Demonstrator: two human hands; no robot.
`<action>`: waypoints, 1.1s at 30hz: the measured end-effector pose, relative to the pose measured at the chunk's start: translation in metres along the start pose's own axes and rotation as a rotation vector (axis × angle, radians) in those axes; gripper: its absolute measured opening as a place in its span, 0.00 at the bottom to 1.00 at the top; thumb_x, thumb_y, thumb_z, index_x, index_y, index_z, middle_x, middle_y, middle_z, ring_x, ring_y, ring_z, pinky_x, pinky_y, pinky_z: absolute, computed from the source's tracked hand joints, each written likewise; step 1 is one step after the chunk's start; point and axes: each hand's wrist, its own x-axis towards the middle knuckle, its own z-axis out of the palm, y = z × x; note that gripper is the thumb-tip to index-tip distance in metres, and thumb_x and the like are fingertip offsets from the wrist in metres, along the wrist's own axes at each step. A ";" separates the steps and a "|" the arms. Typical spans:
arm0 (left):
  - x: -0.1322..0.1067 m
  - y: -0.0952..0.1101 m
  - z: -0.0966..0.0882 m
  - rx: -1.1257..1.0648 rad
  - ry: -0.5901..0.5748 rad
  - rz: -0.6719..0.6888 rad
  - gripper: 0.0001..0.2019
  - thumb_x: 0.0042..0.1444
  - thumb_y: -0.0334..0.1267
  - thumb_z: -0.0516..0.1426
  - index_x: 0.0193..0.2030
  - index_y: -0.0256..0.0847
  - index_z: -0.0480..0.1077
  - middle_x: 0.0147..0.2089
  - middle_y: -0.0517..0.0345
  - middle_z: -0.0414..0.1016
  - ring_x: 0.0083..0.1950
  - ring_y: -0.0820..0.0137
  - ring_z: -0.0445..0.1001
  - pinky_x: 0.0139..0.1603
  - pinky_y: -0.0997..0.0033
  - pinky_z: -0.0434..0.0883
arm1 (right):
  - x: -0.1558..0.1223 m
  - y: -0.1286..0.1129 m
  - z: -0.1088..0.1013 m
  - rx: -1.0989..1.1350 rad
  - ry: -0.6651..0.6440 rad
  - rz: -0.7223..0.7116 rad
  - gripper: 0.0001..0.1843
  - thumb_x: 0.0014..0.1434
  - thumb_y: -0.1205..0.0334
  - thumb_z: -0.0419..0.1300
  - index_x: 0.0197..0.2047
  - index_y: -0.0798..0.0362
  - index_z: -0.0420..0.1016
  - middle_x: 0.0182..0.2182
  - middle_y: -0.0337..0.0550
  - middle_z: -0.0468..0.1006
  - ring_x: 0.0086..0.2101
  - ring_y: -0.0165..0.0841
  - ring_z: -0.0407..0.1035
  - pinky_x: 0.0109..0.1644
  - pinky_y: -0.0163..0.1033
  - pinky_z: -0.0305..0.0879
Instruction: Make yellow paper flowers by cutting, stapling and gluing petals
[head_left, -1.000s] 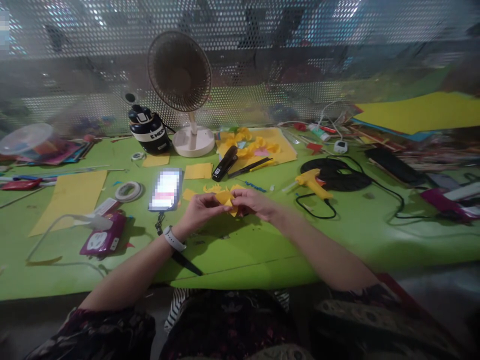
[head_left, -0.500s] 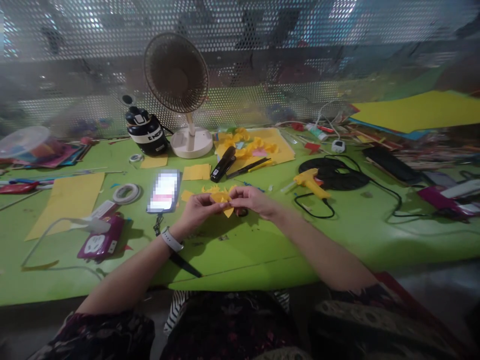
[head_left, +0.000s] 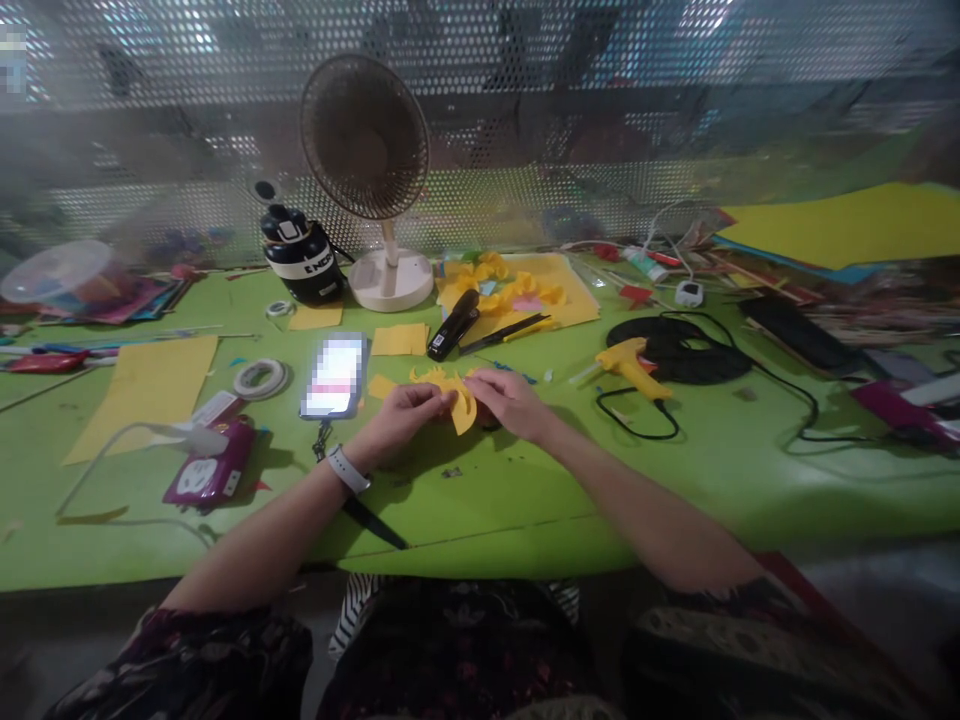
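Paper piece (head_left: 465,408), yellow, is above the table (head_left: 525,500), between both hands. Left hand (head_left: 409,412) pinches its left edge, thumb against fingers. Right hand (head_left: 512,402) has thumb and fingers closed on the upper right side; exact grip partly hidden. Change vs half a second ago: fingertips sit slightly further apart, and a broader curved flap hangs below them where a narrow pointed tip showed. Phone (head_left: 335,378), stapler (head_left: 453,325) and glue gun (head_left: 631,366) unmoved on the table; the view itself shifted slightly.
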 end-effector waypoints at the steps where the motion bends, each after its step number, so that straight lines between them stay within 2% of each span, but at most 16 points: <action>1: 0.001 0.000 -0.001 -0.008 0.000 0.020 0.19 0.59 0.53 0.61 0.29 0.37 0.74 0.29 0.57 0.74 0.31 0.74 0.69 0.36 0.71 0.67 | 0.000 -0.001 -0.002 0.044 -0.005 0.036 0.18 0.64 0.49 0.56 0.26 0.51 0.65 0.21 0.34 0.64 0.24 0.28 0.60 0.28 0.35 0.56; 3: 0.003 0.000 -0.001 -0.048 -0.004 0.037 0.19 0.59 0.54 0.61 0.31 0.37 0.74 0.30 0.58 0.74 0.34 0.73 0.70 0.40 0.70 0.68 | 0.001 -0.004 -0.005 0.136 -0.038 0.101 0.16 0.61 0.49 0.59 0.29 0.51 0.68 0.22 0.34 0.68 0.24 0.28 0.63 0.28 0.34 0.59; 7: 0.003 0.001 0.002 -0.098 0.043 0.049 0.19 0.58 0.55 0.61 0.31 0.39 0.71 0.29 0.61 0.68 0.31 0.74 0.66 0.35 0.72 0.65 | 0.001 -0.006 -0.005 0.256 -0.084 0.152 0.12 0.58 0.53 0.62 0.30 0.52 0.71 0.22 0.35 0.73 0.23 0.27 0.67 0.29 0.34 0.66; 12: 0.001 0.002 0.002 -0.034 0.030 0.056 0.19 0.60 0.55 0.59 0.32 0.38 0.70 0.27 0.62 0.65 0.28 0.75 0.61 0.30 0.73 0.60 | 0.001 -0.004 -0.002 0.281 -0.088 0.191 0.08 0.54 0.58 0.64 0.29 0.53 0.72 0.19 0.35 0.74 0.21 0.25 0.68 0.28 0.32 0.67; 16: 0.002 0.000 0.001 -0.059 0.008 0.057 0.20 0.60 0.55 0.60 0.31 0.38 0.69 0.27 0.62 0.65 0.28 0.76 0.62 0.30 0.73 0.61 | 0.003 -0.002 -0.001 0.324 -0.111 0.261 0.08 0.50 0.60 0.65 0.27 0.53 0.72 0.19 0.35 0.75 0.20 0.25 0.68 0.26 0.31 0.67; 19: 0.001 -0.001 0.001 -0.122 0.018 0.075 0.18 0.56 0.50 0.64 0.45 0.39 0.72 0.34 0.59 0.71 0.33 0.74 0.68 0.34 0.72 0.66 | 0.003 -0.003 -0.001 0.322 -0.054 0.272 0.08 0.50 0.59 0.66 0.27 0.53 0.72 0.17 0.34 0.74 0.18 0.25 0.67 0.24 0.30 0.66; 22: -0.001 0.000 0.002 -0.096 0.020 0.082 0.26 0.53 0.42 0.68 0.57 0.44 0.68 0.40 0.57 0.74 0.37 0.71 0.73 0.37 0.69 0.70 | 0.002 -0.006 0.000 0.285 0.008 0.257 0.07 0.52 0.60 0.65 0.27 0.53 0.74 0.18 0.35 0.74 0.19 0.25 0.67 0.25 0.31 0.68; 25: -0.002 0.001 0.004 -0.102 0.035 0.116 0.21 0.56 0.40 0.65 0.56 0.45 0.70 0.43 0.53 0.77 0.42 0.68 0.75 0.44 0.65 0.73 | 0.001 -0.005 0.000 0.267 0.015 0.251 0.07 0.53 0.61 0.65 0.27 0.53 0.75 0.19 0.37 0.75 0.21 0.26 0.68 0.26 0.32 0.70; 28: 0.000 -0.001 0.005 -0.131 0.106 0.149 0.16 0.58 0.38 0.63 0.53 0.43 0.73 0.47 0.52 0.78 0.45 0.68 0.76 0.49 0.64 0.73 | 0.001 -0.002 0.003 0.240 -0.023 0.215 0.08 0.54 0.61 0.65 0.26 0.54 0.75 0.20 0.38 0.76 0.22 0.27 0.70 0.28 0.32 0.71; 33: 0.004 -0.006 0.003 -0.199 0.169 0.084 0.13 0.58 0.35 0.61 0.50 0.40 0.75 0.44 0.54 0.79 0.39 0.73 0.75 0.45 0.67 0.74 | 0.001 0.000 0.005 0.210 -0.062 0.225 0.10 0.56 0.63 0.62 0.24 0.54 0.73 0.21 0.40 0.76 0.22 0.27 0.70 0.29 0.33 0.71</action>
